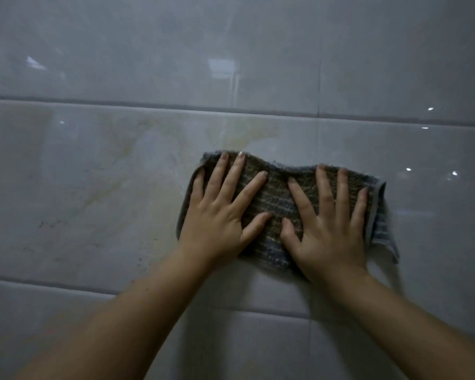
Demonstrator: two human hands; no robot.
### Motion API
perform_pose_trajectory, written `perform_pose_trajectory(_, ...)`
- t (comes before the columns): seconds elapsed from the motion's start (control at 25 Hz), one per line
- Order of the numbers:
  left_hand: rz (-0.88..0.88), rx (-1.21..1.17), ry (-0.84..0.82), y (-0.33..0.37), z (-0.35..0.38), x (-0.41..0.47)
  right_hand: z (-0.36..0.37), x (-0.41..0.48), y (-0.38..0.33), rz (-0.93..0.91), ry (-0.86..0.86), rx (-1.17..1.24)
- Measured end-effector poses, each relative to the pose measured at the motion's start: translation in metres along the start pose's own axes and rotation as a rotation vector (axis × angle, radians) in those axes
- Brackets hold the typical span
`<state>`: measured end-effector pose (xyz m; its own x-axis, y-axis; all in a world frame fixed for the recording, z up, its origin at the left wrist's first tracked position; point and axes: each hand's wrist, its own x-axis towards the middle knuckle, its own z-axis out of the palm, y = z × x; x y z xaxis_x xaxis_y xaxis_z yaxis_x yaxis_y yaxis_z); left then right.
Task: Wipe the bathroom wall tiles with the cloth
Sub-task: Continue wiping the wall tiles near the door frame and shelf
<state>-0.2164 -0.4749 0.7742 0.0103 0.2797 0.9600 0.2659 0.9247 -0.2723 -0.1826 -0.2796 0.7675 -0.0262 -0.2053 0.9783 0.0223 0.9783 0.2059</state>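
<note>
While under both hands (217,218) (328,233), cloth (276,197) below yellowish stain (244,135)

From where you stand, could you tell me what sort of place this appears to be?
Probably a bathroom or similar wet room. Glossy grey wall tiles with grout lines fill the view, the left hand and right hand press a cloth flat on them, and yellowish staining marks one tile.

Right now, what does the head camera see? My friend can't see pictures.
Two bare hands, left hand and right hand, press a grey striped cloth flat against glossy pale wall tiles. Yellowish stains mark the tile beside and above the cloth.
</note>
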Motion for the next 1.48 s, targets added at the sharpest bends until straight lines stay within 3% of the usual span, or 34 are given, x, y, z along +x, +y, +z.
perform_pose_trajectory(0.16, -0.035, -0.016, -0.005, -0.054, -0.009, 0.063, 0.006, 0.078, -0.021, 0.080, -0.019, 0.025)
perform_pose_trajectory(0.4, -0.137, -0.029, -0.020, -0.124, -0.016, 0.058, 0.015, 0.119, -0.078, -0.068, -0.039, 0.029)
perform_pose_trajectory(0.56, -0.027, -0.033, 0.045, -0.100, -0.009, 0.012, 0.012, 0.063, -0.068, -0.155, -0.024, 0.011)
perform_pose_trajectory(0.72, 0.013, -0.051, 0.030, -0.101, -0.009, 0.032, 0.009, 0.074, -0.057, -0.030, -0.032, -0.007)
perform_pose_trajectory(0.88, -0.088, -0.041, 0.013, -0.140, -0.016, 0.078, 0.017, 0.128, -0.095, 0.110, 0.008, 0.048)
perform_pose_trajectory(1.2, -0.137, -0.027, 0.002, -0.125, -0.014, -0.007, 0.021, 0.077, -0.092, -0.220, 0.015, 0.060)
perform_pose_trajectory(1.48, -0.298, -0.039, -0.011, -0.102, -0.017, 0.017, 0.023, 0.114, -0.073, -0.239, 0.049, 0.069)
